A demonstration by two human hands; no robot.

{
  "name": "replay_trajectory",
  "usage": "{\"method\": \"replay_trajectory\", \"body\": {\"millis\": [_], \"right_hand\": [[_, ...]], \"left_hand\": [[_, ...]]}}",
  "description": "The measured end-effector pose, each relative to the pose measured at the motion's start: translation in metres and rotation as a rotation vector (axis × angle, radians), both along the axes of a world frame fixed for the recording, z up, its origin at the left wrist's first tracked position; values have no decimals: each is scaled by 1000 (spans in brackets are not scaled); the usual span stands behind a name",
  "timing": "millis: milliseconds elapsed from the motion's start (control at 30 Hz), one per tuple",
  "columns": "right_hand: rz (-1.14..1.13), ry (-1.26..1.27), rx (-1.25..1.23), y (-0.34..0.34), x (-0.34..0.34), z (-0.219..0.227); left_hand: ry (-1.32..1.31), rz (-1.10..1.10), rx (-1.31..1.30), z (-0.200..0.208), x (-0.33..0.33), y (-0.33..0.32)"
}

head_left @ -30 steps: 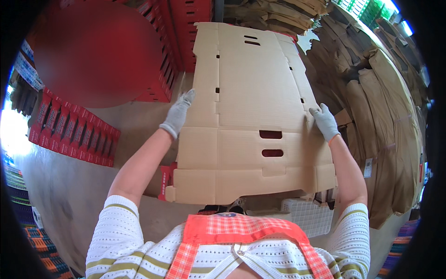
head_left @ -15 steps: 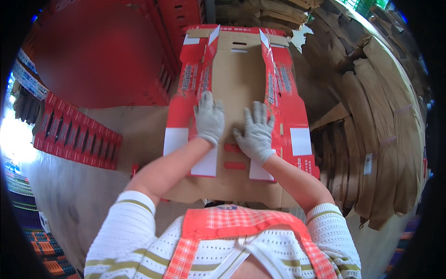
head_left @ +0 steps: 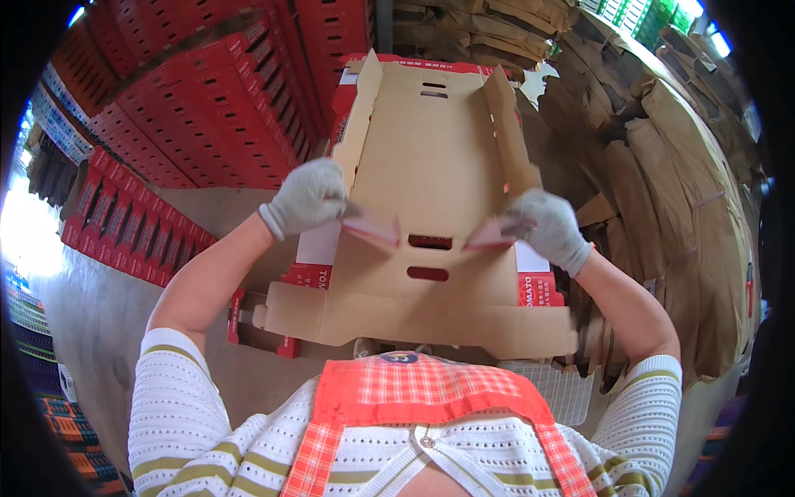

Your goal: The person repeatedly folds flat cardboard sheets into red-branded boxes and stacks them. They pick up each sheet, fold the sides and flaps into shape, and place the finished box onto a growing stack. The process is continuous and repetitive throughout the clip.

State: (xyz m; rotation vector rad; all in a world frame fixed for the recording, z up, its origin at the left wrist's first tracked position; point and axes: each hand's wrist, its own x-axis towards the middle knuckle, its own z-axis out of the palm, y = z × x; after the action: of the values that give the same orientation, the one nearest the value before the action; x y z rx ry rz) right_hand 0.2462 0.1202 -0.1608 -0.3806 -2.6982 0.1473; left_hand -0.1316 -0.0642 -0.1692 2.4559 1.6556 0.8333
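Observation:
A flattened cardboard box blank (head_left: 426, 157) lies in front of me, plain brown inside, with its long side walls raised along both edges. My left hand (head_left: 306, 199), in a grey glove, is closed on the left corner flap (head_left: 374, 228) near the blank's near end. On the other side my right hand (head_left: 551, 229), gloved too, pinches the right corner flap (head_left: 490, 234). Both flaps are tilted inward and smeared by motion. Between them are the near handle slots. A wide brown end panel (head_left: 422, 319) reaches toward me, and red printed cardboard (head_left: 542, 287) shows underneath.
Stacked red boxes (head_left: 199, 116) rise at the left, with a row of folded red cartons (head_left: 137, 219) lower down. Bundles of brown cardboard (head_left: 671, 215) stand along the right. Near my right elbow is a pale wire grid (head_left: 555, 388).
My hands were flat on the blank with red printed sides folded inward. Now the brown-faced side walls stand up, and both hands have moved outward and gripped the near corner flaps.

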Motion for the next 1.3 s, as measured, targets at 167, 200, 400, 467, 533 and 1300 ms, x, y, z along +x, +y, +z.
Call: {"method": "replay_trajectory", "body": {"millis": [167, 200, 400, 467, 533, 1300], "right_hand": [[45, 261, 42, -22, 0, 55], [9, 50, -60, -36, 6, 63], [319, -1173, -862, -111, 15, 83], [221, -1245, -868, -105, 13, 83], [27, -1268, -953, -84, 13, 79], [-32, 257, -685, -61, -43, 213]], "left_hand": [[-39, 181, 185, 31, 29, -15], [133, 132, 246, 33, 43, -25], [-244, -441, -1296, 58, 97, -79], [-173, -419, -1343, 68, 88, -74], [138, -299, -1245, 68, 69, -59], [-2565, -282, -753, -94, 198, -5]]}}
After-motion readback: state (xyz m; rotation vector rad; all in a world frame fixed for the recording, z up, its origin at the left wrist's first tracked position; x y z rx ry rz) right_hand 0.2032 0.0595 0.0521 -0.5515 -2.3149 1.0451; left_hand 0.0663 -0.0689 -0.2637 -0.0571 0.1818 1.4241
